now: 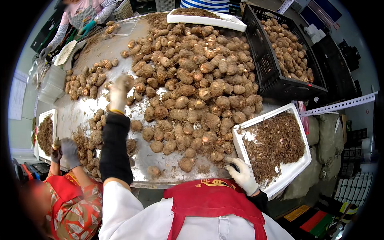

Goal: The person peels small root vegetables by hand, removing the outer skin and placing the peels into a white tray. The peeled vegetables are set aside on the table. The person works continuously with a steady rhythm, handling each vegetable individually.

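A large heap of hairy brown taro corms [195, 81] covers the middle of the metal table [144, 177]. My left hand [119, 93], in a white glove and blurred, reaches forward over the heap's left side; a corm seems to be at its fingertips, but whether it is held cannot be told. My right hand [242, 175], gloved in white, rests at the near edge of the heap beside a white foam tray [237, 141] of root trimmings [273, 144]. Its fingers are apart and nothing shows in them. A smaller pile of corms [87, 79] lies at the left.
A black plastic crate [276, 84] of corms stands at the back right. Another foam tray [207, 20] lies at the far edge. Clear plastic containers [52, 82] are stacked at left. A co-worker's gloved hands [69, 151] are at the near left, and another co-worker [87, 18] stands at the far left.
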Demonstrator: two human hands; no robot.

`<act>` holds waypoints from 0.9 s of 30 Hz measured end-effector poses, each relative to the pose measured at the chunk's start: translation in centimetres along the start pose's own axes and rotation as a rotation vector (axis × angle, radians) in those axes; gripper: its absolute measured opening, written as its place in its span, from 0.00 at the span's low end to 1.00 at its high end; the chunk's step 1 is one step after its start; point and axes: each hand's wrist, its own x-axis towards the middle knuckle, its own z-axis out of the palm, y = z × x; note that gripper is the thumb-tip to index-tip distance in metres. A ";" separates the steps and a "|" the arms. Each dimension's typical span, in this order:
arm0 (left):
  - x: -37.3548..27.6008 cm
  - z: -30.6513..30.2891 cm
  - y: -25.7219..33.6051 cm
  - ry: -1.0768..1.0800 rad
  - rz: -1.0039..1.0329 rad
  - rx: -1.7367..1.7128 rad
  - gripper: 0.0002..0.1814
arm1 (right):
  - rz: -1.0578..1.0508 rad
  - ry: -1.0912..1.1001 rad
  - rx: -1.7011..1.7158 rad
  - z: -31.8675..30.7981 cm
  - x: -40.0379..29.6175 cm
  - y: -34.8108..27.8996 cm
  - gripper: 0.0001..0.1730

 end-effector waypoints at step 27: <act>-28.2 17.4 4.0 -0.611 -0.382 -0.896 0.31 | -0.466 0.302 0.041 -2.4 4.8 -6.0 0.33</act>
